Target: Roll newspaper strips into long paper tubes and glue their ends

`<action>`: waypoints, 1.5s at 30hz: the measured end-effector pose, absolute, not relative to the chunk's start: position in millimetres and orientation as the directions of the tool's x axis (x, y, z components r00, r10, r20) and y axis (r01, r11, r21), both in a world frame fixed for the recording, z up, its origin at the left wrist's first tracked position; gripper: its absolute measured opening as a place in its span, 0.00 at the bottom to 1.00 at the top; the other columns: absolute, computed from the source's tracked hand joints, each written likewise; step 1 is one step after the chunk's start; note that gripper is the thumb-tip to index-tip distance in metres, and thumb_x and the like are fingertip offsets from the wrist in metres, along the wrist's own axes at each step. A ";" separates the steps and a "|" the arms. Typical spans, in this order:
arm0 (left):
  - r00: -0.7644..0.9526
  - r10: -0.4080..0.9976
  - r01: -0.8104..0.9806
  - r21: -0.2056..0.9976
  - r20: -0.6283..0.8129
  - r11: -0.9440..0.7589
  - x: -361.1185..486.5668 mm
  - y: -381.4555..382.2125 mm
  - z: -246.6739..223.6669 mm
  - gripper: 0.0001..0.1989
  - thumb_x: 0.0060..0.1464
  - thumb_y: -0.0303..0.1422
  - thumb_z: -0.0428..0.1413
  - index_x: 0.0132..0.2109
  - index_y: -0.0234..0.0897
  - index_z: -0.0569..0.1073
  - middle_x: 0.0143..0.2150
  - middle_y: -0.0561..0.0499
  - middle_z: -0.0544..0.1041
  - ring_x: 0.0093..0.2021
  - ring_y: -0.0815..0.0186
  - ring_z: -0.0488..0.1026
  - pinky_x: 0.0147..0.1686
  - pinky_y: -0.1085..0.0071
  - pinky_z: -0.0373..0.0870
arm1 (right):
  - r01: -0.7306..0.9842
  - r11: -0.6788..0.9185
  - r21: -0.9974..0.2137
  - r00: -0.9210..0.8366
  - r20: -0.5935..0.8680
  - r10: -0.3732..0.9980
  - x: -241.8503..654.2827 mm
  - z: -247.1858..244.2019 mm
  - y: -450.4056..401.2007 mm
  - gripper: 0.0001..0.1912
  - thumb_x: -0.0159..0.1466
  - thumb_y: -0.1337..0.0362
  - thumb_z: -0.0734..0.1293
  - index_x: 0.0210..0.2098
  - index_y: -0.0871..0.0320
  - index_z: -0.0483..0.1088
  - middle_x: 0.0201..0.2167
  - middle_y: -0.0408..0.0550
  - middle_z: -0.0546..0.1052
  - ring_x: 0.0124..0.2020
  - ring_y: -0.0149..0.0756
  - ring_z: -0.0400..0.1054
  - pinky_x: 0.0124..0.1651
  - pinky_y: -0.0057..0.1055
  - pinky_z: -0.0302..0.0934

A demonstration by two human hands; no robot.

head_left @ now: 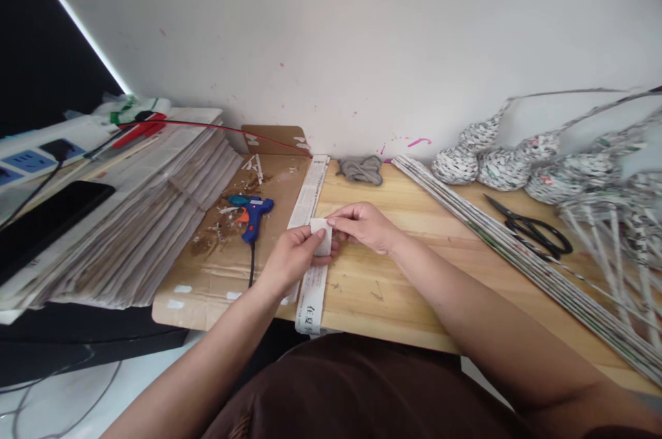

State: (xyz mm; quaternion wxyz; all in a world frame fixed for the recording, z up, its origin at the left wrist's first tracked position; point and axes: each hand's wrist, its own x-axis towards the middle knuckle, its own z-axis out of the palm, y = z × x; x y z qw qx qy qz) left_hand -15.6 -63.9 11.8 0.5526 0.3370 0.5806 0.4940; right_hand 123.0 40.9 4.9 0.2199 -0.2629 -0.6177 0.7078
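A small whitish folded piece (321,238), perhaps paper, is held between my two hands above the table. My left hand (294,256) grips it from the left, with the thumb on its face and fingers behind. At its upper right corner, my right hand (365,227) pinches the edge between thumb and fingers. Beneath my left hand lies a long newspaper strip (312,294), running from the front edge towards the wall. To the left, a blue glue gun (252,217) rests on a stained cardboard sheet (207,291).
Stacked newspaper strips (149,218), a black phone (52,218) and a power strip (31,160) are at left. A grey cloth (360,170) lies by the wall. Rolled paper sticks (496,239), black scissors (538,229) and woven gourd shapes (504,167) are at right.
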 end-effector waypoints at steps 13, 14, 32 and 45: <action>-0.160 0.939 -0.124 0.950 -0.303 0.286 -13.9 -63.1 13.2 0.16 0.49 0.39 0.60 0.41 0.32 0.77 0.35 0.44 0.80 0.38 0.60 0.77 0.39 0.63 0.74 | -0.004 -0.068 -0.998 -0.686 -0.046 0.726 119.1 1.0 38.5 0.15 0.53 0.55 0.72 0.28 0.63 0.76 0.18 0.42 0.71 0.19 0.25 0.59 0.22 0.25 0.50; -0.158 0.939 -0.125 0.950 -0.304 0.286 -13.7 -63.0 13.7 0.16 0.49 0.39 0.60 0.40 0.32 0.77 0.35 0.44 0.80 0.37 0.60 0.77 0.39 0.63 0.74 | -0.010 -0.072 -0.997 -0.683 -0.046 0.729 118.7 1.2 37.9 0.15 0.52 0.55 0.72 0.28 0.63 0.75 0.18 0.41 0.71 0.19 0.25 0.59 0.22 0.25 0.51; -0.218 0.936 -0.097 0.961 -0.275 0.259 -16.0 -63.0 11.1 0.17 0.48 0.43 0.61 0.38 0.33 0.77 0.33 0.45 0.80 0.36 0.60 0.77 0.35 0.66 0.75 | -0.009 -0.065 -0.998 -0.757 -0.035 0.652 122.9 4.8 39.1 0.18 0.54 0.53 0.71 0.33 0.62 0.77 0.22 0.44 0.73 0.22 0.26 0.60 0.23 0.25 0.51; -0.185 0.943 -0.123 0.959 -0.275 0.256 -16.4 -66.4 11.1 0.16 0.52 0.42 0.58 0.38 0.32 0.77 0.33 0.45 0.79 0.34 0.63 0.77 0.34 0.69 0.74 | 0.038 -0.163 -0.986 -0.765 -0.133 0.630 121.4 9.4 34.1 0.15 0.55 0.55 0.70 0.32 0.63 0.76 0.18 0.40 0.68 0.21 0.25 0.59 0.24 0.25 0.51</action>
